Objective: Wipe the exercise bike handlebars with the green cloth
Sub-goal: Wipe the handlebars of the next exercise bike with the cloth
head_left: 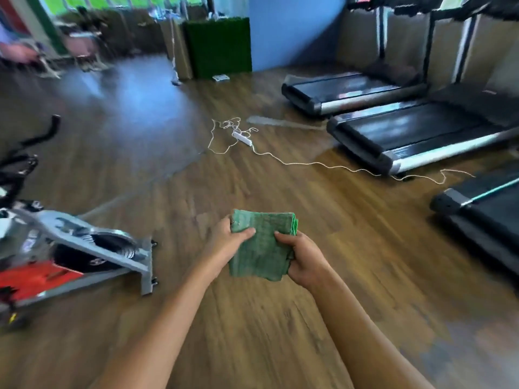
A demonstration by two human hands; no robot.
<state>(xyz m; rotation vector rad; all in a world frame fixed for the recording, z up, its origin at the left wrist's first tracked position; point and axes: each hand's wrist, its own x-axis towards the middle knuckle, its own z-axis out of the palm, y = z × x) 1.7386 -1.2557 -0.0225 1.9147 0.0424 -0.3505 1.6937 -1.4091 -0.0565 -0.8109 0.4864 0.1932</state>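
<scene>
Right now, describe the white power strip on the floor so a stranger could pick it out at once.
Start at the treadmills lined up on the right. On the wooden floor to their left lies a loose tangle of thin white cord. The power strip is the short solid white bar in that tangle, the only rigid thing among the loops.

One head-worn wide-angle view, forward and downward, close over green cloth [261, 256] and wooden floor [252, 332].
</scene>
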